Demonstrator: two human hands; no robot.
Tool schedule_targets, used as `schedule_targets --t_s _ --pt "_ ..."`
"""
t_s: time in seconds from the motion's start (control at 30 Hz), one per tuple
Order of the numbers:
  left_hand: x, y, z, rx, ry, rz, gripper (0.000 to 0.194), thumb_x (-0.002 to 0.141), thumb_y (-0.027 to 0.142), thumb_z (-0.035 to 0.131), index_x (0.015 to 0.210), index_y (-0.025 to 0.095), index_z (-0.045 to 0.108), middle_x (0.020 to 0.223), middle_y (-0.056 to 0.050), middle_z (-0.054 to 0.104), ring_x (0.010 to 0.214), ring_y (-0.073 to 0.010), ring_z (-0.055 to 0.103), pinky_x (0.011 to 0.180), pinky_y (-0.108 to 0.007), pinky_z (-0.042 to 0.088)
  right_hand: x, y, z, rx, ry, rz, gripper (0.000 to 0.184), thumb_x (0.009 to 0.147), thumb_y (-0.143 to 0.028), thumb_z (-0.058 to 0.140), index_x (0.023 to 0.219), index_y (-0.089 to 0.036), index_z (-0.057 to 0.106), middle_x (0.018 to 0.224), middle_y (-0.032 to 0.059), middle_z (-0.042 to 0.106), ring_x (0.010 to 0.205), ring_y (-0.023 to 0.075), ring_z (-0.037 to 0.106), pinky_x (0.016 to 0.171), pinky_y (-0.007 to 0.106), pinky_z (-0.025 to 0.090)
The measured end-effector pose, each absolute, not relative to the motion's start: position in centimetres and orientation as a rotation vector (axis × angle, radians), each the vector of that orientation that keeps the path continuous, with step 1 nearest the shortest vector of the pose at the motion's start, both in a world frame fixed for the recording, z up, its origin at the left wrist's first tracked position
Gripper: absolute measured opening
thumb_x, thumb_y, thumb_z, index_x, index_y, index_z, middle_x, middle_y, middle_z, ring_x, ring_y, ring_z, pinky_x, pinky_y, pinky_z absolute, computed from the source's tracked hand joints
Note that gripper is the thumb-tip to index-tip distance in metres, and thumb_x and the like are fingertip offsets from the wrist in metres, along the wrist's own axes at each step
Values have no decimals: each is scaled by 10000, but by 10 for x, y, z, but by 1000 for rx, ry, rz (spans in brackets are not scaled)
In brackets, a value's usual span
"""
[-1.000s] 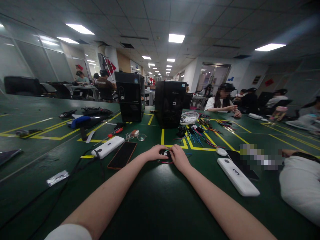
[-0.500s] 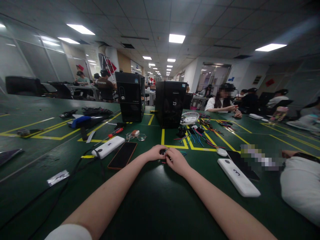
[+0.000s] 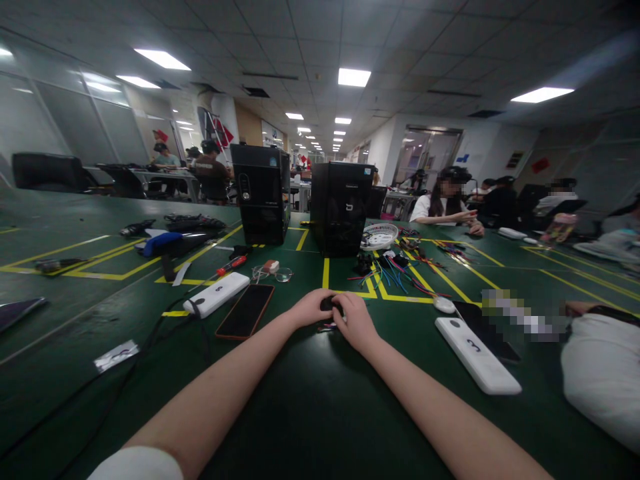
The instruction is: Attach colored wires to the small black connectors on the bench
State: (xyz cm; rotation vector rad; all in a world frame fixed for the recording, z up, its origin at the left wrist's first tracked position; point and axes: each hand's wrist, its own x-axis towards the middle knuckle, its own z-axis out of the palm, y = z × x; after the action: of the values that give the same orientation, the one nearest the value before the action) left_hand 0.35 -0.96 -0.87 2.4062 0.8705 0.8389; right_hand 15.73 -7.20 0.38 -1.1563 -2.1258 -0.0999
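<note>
Black part [image 3: 327, 304] — probably light, stiff; nearby wires [image 3: 327, 327] likely bendy. Your left hand [image 3: 313, 307] grips it; can't tell whether your right hand [image 3: 355, 319] does. Pinch its body — spare wires.

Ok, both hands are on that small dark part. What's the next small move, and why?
I'd probably ease the right hand back slightly while the left hand steadies the small dark part. The two hands cover most of it, so how it sits can't be judged; only a bit of it shows between them, with thin coloured wires on the near side.
</note>
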Motion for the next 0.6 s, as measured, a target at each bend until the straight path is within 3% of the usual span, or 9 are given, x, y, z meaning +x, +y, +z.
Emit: schedule_targets --t_s 0.27,0.6 --pt "12 -20 2 2405 850 847 290 664 190 607 950 151 582 917 -45 618 838 -195 562 758 -286 424 159 -60 -3 -1258 -2063 -136 118 771 -165 471 858 -188 547 878 56 535 868 196 452 770 335 349" --pt "14 -14 -1 2471 757 786 264 705 238 607 955 155 616 930 -50 638 861 -194 566 810 -280 393 159 -54 -7 -1347 -2058 -192 70 783 -171 451 811 -177 515 863 63 515 847 194 442 747 322 355"
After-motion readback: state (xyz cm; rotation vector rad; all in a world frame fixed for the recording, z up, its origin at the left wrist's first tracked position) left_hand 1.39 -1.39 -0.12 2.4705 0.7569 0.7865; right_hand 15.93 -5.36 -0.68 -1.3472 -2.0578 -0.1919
